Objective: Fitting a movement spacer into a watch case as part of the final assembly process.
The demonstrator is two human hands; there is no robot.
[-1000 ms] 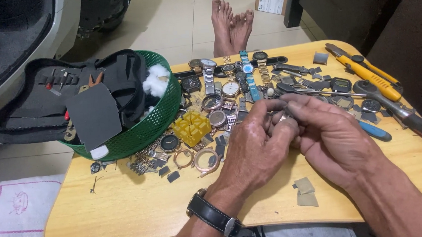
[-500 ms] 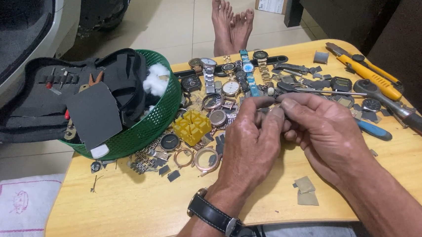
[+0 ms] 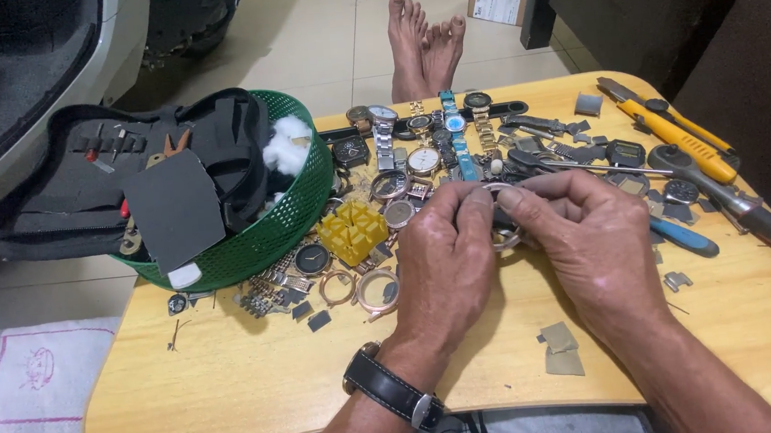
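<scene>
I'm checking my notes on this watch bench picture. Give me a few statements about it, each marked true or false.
1. Both hands hold a small round watch part between them. True.
2. The left hand has a black-strapped wristwatch on its wrist. True.
3. The green basket sits at the table's right end. False: it is at the left end.
4. The yellow-handled tool is in the right hand. False: it lies on the table, far right.
5. A yellow block lies beside the basket. True.
</scene>
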